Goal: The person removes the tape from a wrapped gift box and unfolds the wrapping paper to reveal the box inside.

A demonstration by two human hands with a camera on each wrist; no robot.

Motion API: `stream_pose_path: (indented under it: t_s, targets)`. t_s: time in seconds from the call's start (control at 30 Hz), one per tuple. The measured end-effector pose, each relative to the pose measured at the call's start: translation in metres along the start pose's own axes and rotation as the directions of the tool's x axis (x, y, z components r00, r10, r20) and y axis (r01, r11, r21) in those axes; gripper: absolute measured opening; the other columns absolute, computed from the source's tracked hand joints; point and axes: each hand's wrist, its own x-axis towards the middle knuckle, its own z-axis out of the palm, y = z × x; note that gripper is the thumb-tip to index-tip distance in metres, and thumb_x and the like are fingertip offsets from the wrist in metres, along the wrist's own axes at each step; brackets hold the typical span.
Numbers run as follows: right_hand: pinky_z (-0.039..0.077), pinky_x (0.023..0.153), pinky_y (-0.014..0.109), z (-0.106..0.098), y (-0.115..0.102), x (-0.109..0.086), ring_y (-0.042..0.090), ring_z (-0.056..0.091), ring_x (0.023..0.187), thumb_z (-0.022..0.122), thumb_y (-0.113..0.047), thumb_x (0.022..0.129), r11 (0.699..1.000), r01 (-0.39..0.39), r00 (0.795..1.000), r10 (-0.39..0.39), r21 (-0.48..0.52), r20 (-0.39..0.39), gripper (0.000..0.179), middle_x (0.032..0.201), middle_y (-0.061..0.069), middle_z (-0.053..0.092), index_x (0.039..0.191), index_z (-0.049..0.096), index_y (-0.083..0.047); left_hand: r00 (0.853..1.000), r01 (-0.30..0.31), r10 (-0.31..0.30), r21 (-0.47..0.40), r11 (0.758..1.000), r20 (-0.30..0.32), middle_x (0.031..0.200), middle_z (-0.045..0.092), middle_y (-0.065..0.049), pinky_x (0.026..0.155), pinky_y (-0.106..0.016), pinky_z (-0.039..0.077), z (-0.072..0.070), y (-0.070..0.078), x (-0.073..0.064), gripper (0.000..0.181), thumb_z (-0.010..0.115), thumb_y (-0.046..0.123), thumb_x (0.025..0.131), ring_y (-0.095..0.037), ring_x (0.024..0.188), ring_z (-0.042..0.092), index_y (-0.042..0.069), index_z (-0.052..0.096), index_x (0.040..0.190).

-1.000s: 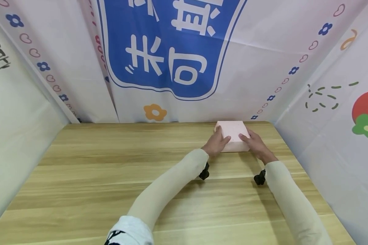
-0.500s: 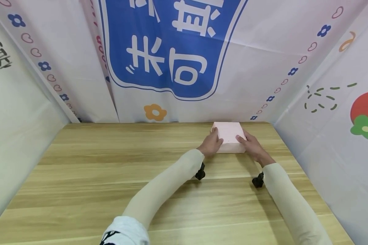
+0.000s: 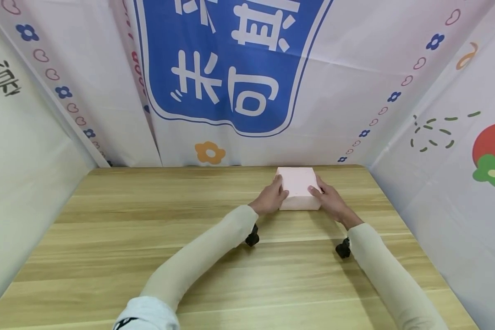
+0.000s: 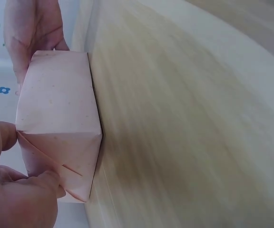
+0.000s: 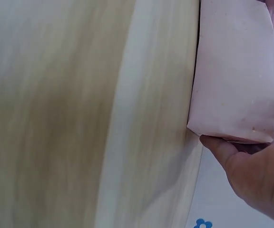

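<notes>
A pale pink folded paper box (image 3: 299, 182) is on the wooden table near its back edge, held between both hands. On its left side my left hand (image 3: 270, 198) grips it, thumb at the top front edge and fingers against the side. My right hand (image 3: 332, 200) grips the opposite side the same way. In the left wrist view, fingers press the box's (image 4: 58, 95) end face, where slits and folded flaps show. The right wrist view has fingertips under the lower end of the box (image 5: 237, 71). The box's underside is hidden.
The wooden table (image 3: 148, 229) extends left and toward the front. A printed cloth backdrop (image 3: 334, 82) rises right behind the table's back edge, and cloth walls stand on both sides. A black wrist camera (image 3: 252, 235) hangs below the left sleeve, another (image 3: 343, 248) below the right.
Both hands have moved the pink box to the left along the back of the table and slightly toward the front. The grip looks the same.
</notes>
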Motion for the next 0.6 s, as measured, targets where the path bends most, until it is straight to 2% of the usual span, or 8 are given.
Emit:
stream_pose_path:
  t_s: [0.1,0.2,0.27,0.33,0.43,0.5,0.57,0.6]
  targets:
    - [0.01,0.124,0.05,0.006,-0.004,-0.001,0.032,-0.001,0.153,0.041,-0.043,0.105,1.0,0.004,1.0,-0.004,-0.006,-0.004,0.075,0.166,0.009,-0.005,0.158,-0.003,-0.013,1.0,0.01,-0.01,-0.001,1.0,0.002,0.116,0.057,-0.021,0.078,-0.029,0.044,-0.003,-0.003,-0.006,0.019,0.04,0.025,0.107,-0.018,0.074,0.051,0.008,0.038,0.101]
    - [0.011,0.124,0.05,0.013,-0.009,-0.002,0.032,0.001,0.153,0.042,-0.042,0.105,1.0,0.013,1.0,-0.013,-0.007,-0.013,0.075,0.166,0.01,-0.003,0.158,-0.002,-0.013,1.0,0.026,-0.026,-0.027,0.999,0.016,0.149,0.038,-0.027,0.081,-0.031,0.043,-0.007,-0.005,-0.013,0.019,0.039,0.026,0.107,-0.021,0.076,0.05,0.008,0.038,0.102]
    - [0.012,0.124,0.05,0.018,-0.011,-0.003,0.033,0.003,0.153,0.042,-0.042,0.104,1.0,0.019,1.0,-0.02,-0.015,-0.019,0.075,0.166,0.011,-0.001,0.158,-0.002,-0.013,0.999,0.033,-0.032,-0.036,0.999,0.017,0.147,0.041,-0.026,0.075,-0.03,0.044,-0.01,-0.006,-0.018,0.019,0.04,0.026,0.107,-0.019,0.074,0.05,0.008,0.038,0.103]
    - [0.012,0.124,0.049,0.024,-0.013,-0.003,0.032,0.005,0.153,0.043,-0.043,0.104,1.0,0.016,0.999,-0.017,-0.024,-0.032,0.075,0.166,0.01,0.001,0.158,0.0,-0.012,0.999,0.032,-0.032,-0.038,0.999,0.018,0.12,0.054,-0.023,0.063,-0.028,0.042,-0.013,-0.008,-0.022,0.018,0.04,0.026,0.107,-0.018,0.064,0.041,0.008,0.038,0.104]
    - [0.012,0.125,0.048,0.032,-0.015,-0.004,0.032,0.006,0.153,0.043,-0.044,0.104,0.999,0.021,0.999,-0.023,-0.047,-0.044,0.076,0.166,0.01,0.002,0.158,0.001,-0.011,0.999,0.032,-0.032,-0.029,0.999,0.016,0.096,0.051,-0.017,0.059,-0.028,0.041,-0.019,-0.011,-0.028,0.02,0.041,0.025,0.107,-0.015,0.063,0.041,0.005,0.039,0.109]
    - [0.014,0.125,0.047,0.037,-0.017,-0.004,0.032,0.008,0.153,0.043,-0.046,0.103,0.998,0.026,0.998,-0.03,-0.062,-0.053,0.077,0.166,0.01,0.005,0.158,0.003,-0.01,0.999,0.041,-0.041,-0.019,0.999,0.019,0.112,0.054,-0.019,0.069,-0.029,0.043,-0.023,-0.013,-0.033,0.031,0.041,0.025,0.107,-0.015,0.067,0.042,0.001,0.039,0.126]
    - [0.015,0.124,0.048,0.042,-0.019,-0.004,0.033,0.011,0.152,0.044,-0.047,0.103,0.996,0.039,0.997,-0.044,-0.078,-0.058,0.079,0.165,0.012,0.007,0.158,0.005,-0.007,0.998,0.055,-0.054,-0.024,0.998,0.03,0.136,0.047,-0.021,0.075,-0.032,0.042,-0.026,-0.016,-0.038,0.048,0.04,0.025,0.107,-0.017,0.069,0.041,-0.002,0.028,0.146]
    - [0.017,0.124,0.048,0.044,-0.021,-0.004,0.034,0.013,0.152,0.045,-0.048,0.102,0.995,0.046,0.997,-0.051,-0.084,-0.06,0.079,0.165,0.013,0.009,0.158,0.006,-0.006,0.998,0.062,-0.061,-0.025,0.998,0.033,0.139,0.046,-0.022,0.077,-0.032,0.042,-0.029,-0.017,-0.041,0.054,0.04,0.025,0.107,-0.017,0.069,0.041,-0.001,0.022,0.151]
